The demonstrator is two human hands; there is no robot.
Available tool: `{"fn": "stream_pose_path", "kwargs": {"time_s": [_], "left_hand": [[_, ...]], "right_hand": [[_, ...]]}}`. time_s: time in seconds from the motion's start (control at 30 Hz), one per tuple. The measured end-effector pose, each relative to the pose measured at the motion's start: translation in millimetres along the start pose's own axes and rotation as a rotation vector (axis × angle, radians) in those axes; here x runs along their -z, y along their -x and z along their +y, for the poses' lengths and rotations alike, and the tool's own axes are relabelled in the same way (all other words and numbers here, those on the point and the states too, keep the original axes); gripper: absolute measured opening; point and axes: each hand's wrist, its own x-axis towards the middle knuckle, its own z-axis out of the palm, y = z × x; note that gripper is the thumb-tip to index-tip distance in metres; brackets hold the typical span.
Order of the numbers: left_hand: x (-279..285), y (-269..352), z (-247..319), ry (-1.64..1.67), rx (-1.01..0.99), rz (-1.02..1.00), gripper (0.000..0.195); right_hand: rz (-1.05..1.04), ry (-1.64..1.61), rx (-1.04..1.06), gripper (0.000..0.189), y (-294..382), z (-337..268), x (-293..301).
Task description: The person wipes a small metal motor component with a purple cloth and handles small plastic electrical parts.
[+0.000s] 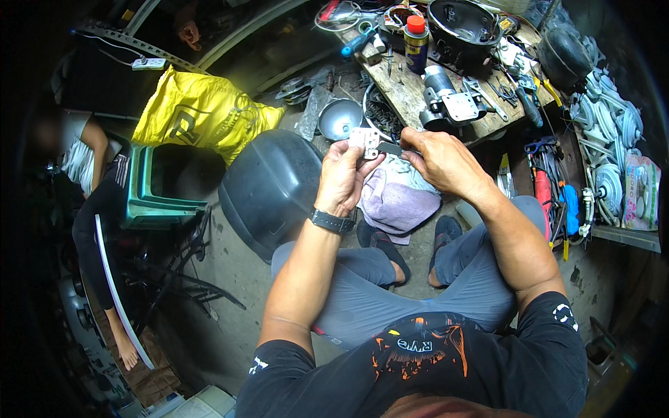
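My left hand (342, 175) grips a small pale plate-like part (364, 141) with several holes, thumb across its face. My right hand (441, 157) pinches a flat dark strip (390, 149), possibly a file or blade. The strip's left end meets or overlaps the plate's right edge; exact contact cannot be told. Below both hands, a lilac cloth (400, 204) lies in a heap between my feet. Just beyond the plate sits a round grey metal bowl or cover (340, 119).
The wooden workbench (407, 99) carries a red-capped spray can (416, 44), a metal motor-like assembly (452, 102) and a wrench (486, 98). A large black plastic cover (272, 188) stands left of my hands. At far left, another person (86, 151) sits near a green stool (138, 193).
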Motion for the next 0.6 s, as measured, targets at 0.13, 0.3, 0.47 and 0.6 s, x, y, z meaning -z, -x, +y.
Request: {"fn": "stream_pose_path", "kwargs": {"time_s": [0.13, 0.3, 0.47, 0.6], "left_hand": [[-1.4, 0.8, 0.9, -0.010, 0.013, -0.022, 0.032], [-6.6, 4.8, 0.8, -0.001, 0.022, -0.033, 0.026], [-6.0, 5.8, -1.8, 0.005, 0.015, -0.027, 0.023], [-6.8, 6.3, -3.2, -0.013, -0.007, -0.019, 0.024]], "right_hand": [[-0.029, -0.036, -0.027, 0.020, 0.3, -1.2, -2.3], [-0.018, -0.051, -0.050, 0.019, -0.8, -2.4, -5.7], [-0.027, -0.031, -0.034, 0.018, -1.3, -3.6, -3.4], [-0.059, -0.055, -0.011, 0.018, -0.6, -5.3, -2.6]]}}
